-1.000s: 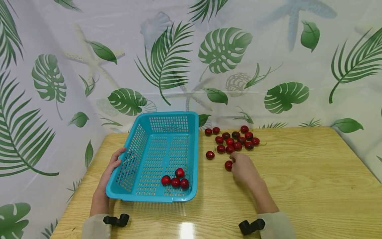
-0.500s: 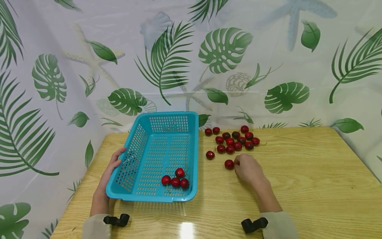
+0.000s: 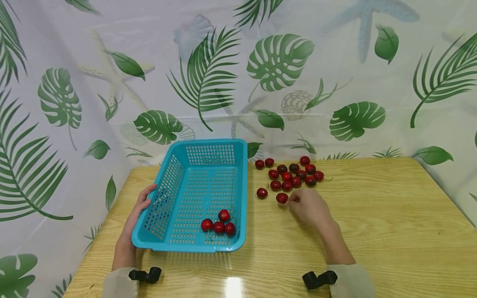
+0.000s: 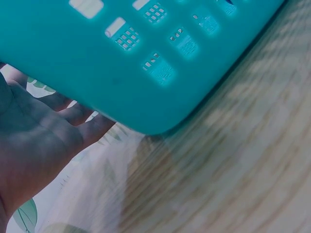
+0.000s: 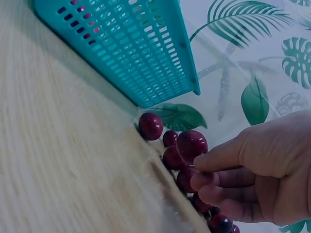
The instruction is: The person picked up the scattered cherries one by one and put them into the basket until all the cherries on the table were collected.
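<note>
On the left, the left hand (image 3: 135, 213) rests against the outer left side of a blue plastic basket (image 3: 243, 194), fingertips at its rim. In the left wrist view the fingers reach fairly straight along the basket wall, their tips hidden behind it. Several red cherries (image 3: 219, 227) lie in the basket's near right corner. My right hand (image 3: 310, 208), right of the basket, pinches a dark red cherry (image 3: 282, 198) by its stem. In the right wrist view this cherry (image 5: 192, 146) hangs just beyond the thumb and forefinger tips.
Several loose cherries (image 3: 296, 182) lie in a group at the back of the wooden table (image 3: 387, 207), with a single cherry (image 3: 262, 193) nearer the basket. A leaf-print cloth (image 3: 313, 95) hangs behind the table and along its left side.
The right hand turned and shifted slightly, taking the cherry by its stem; the cherry has moved a little up and left in the head view. The left hand and basket have stayed put.
</note>
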### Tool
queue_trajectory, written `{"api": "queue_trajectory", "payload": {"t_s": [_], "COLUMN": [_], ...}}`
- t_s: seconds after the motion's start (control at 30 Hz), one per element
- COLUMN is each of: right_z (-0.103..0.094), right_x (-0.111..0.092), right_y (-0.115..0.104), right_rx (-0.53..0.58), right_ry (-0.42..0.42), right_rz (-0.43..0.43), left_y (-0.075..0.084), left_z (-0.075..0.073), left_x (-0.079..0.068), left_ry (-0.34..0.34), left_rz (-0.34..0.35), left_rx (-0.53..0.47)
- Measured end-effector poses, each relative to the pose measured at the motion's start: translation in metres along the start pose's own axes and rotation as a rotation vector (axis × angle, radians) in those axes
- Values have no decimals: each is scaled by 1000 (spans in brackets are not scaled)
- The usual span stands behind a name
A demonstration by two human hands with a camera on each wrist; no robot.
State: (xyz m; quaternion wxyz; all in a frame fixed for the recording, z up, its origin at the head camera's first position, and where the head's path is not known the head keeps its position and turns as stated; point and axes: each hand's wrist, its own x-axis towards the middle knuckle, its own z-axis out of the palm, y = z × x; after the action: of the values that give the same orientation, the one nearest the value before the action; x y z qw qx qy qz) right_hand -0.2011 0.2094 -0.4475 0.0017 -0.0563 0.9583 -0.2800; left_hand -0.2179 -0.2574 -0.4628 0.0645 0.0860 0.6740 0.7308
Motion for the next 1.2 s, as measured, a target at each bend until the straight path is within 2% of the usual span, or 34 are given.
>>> {"api": "queue_trajectory", "payload": {"t_s": [0.27,0.43,0.67,0.8,0.9,1.07,1.2], "right_z": [-12,-17,-22,-23,-19,2,23], "right_x": [-6,-11,-18,-17,-15,-8,2], "right_y": [-19,-42,-75,-95,-113,-144,-163], "right_rx": [43,140,250,277,231,57,-89], "right_ry": [150,211,263,225,169,85,-4], "right_rz": [-30,-52,-195,-310,-391,-507,-514], "left_y": [2,5,7,6,4,1,0], "left_z": [0,-3,-2,-2,-2,-1,-1], "left_x": [4,2,2,3,2,-2,-3], "left_ry": [-10,-5,-7,-6,-4,-14,-23], "left_rz": [10,4,-27,-7,-4,-15,-15], "left_rx": [20,41,39,46,41,28,30]}}
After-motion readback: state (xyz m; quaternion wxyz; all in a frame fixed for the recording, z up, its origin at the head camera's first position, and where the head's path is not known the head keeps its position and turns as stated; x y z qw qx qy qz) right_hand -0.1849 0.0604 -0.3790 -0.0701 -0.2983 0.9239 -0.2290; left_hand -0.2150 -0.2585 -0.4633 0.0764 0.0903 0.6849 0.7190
